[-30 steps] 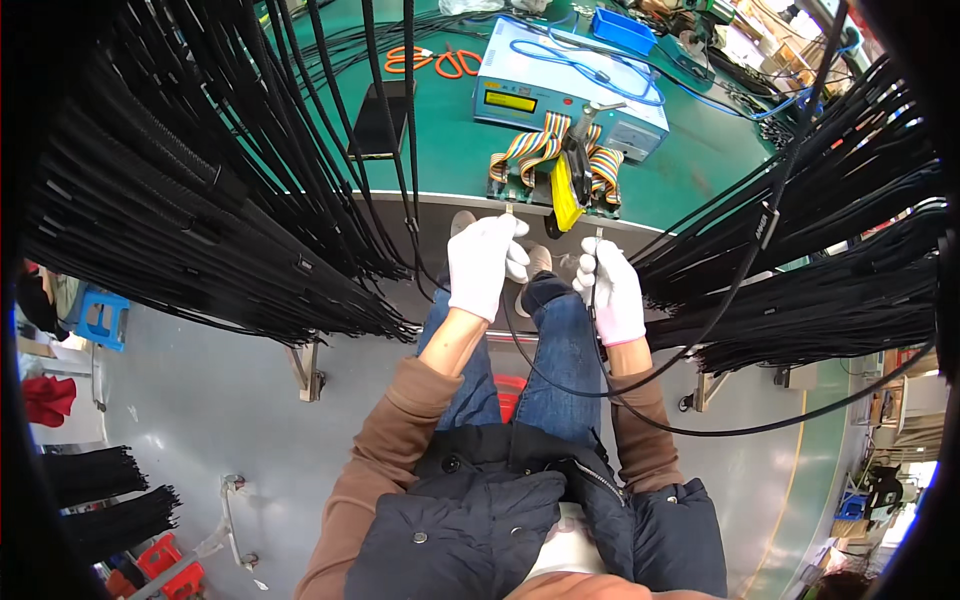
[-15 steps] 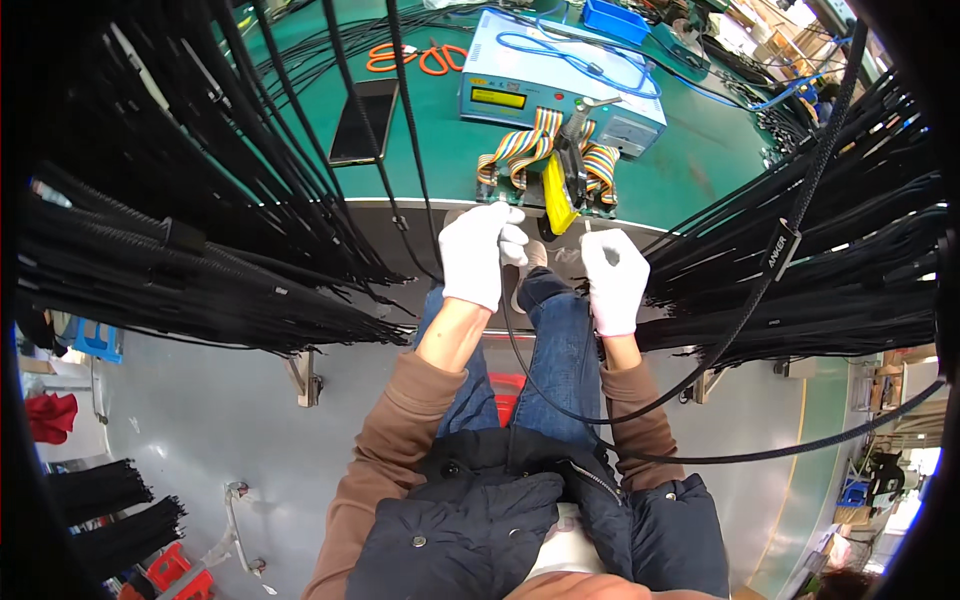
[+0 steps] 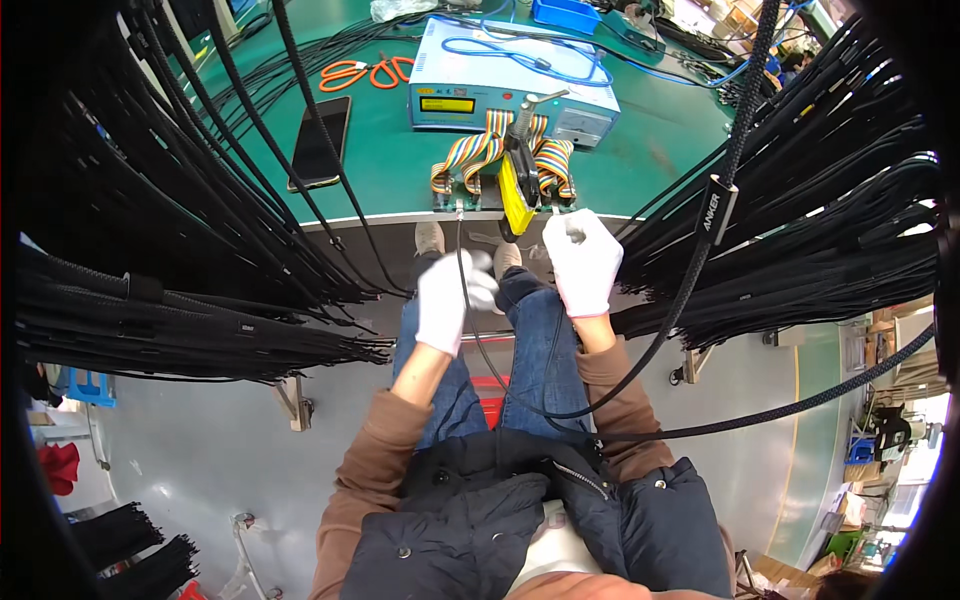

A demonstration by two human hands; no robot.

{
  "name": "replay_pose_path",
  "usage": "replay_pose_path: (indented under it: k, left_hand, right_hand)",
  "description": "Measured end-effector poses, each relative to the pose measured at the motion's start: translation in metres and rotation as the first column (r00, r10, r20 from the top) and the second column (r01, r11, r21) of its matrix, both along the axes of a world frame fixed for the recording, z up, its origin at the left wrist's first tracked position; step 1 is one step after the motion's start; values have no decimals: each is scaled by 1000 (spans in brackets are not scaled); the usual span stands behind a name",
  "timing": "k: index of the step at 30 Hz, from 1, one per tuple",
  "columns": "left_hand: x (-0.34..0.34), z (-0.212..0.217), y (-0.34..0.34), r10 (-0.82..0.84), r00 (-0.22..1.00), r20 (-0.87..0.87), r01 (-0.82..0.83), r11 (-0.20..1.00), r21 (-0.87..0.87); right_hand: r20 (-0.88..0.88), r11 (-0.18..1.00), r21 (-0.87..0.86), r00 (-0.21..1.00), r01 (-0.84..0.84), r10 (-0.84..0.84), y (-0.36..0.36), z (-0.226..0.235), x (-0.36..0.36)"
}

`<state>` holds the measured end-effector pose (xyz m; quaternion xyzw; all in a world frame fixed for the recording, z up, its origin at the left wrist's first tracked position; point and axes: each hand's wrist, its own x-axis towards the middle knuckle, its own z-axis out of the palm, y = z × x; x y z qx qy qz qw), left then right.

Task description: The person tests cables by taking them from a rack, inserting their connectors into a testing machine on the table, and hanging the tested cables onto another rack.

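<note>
My left hand (image 3: 443, 305), in a white glove, is over my lap below the table edge, beside a black braided cable (image 3: 478, 345). Its fingers are smeared by motion, so its hold is unclear. That cable runs up to a connector (image 3: 460, 213) at the left end of a small circuit-board fixture (image 3: 487, 200) on the table edge. My right hand (image 3: 584, 262), gloved too, pinches a silver cable connector (image 3: 556, 212) at the fixture's right end. Whether this connector is fully seated cannot be seen. A yellow-and-black toggle clamp (image 3: 517, 195) stands between the two ends.
Rainbow ribbon cables (image 3: 470, 152) link the fixture to a light-blue tester (image 3: 515, 75). A phone (image 3: 321, 142), orange-handled scissors (image 3: 345, 75) and a blue tray (image 3: 566, 14) lie on the green table (image 3: 385, 165). Black cable bundles (image 3: 240, 295) hang on both sides.
My left hand has drawn back from the fixture toward my lap, leaving a connector at its left end. My right hand has brought its connector up to the right end. The view has shifted.
</note>
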<state>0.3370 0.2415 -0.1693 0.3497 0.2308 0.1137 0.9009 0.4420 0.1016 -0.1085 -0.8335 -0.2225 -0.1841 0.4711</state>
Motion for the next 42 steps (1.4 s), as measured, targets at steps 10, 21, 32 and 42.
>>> replay_pose_path:
  k: [10, 21, 32, 42]
  left_hand:
    - [-57, 46, -113, -151, 924, 351, -344, 71, 936]
    - [-38, 83, -10, 485, 587, 648, -692, 716, 91]
    - [21, 145, -78, 108, 823, 557, -452, 720, 528]
    - [-1, 117, -54, 175, 916, 362, -402, 420, 814]
  right_hand:
    - [229, 923, -384, 970, 7, 87, -17, 66, -8]
    - [988, 764, 94, 35, 639, -151, -105, 378, -37]
    - [983, 800, -57, 172, 597, -58, -144, 387, 49]
    - [-105, 806, 308, 824, -505, 557, 2, 155, -27]
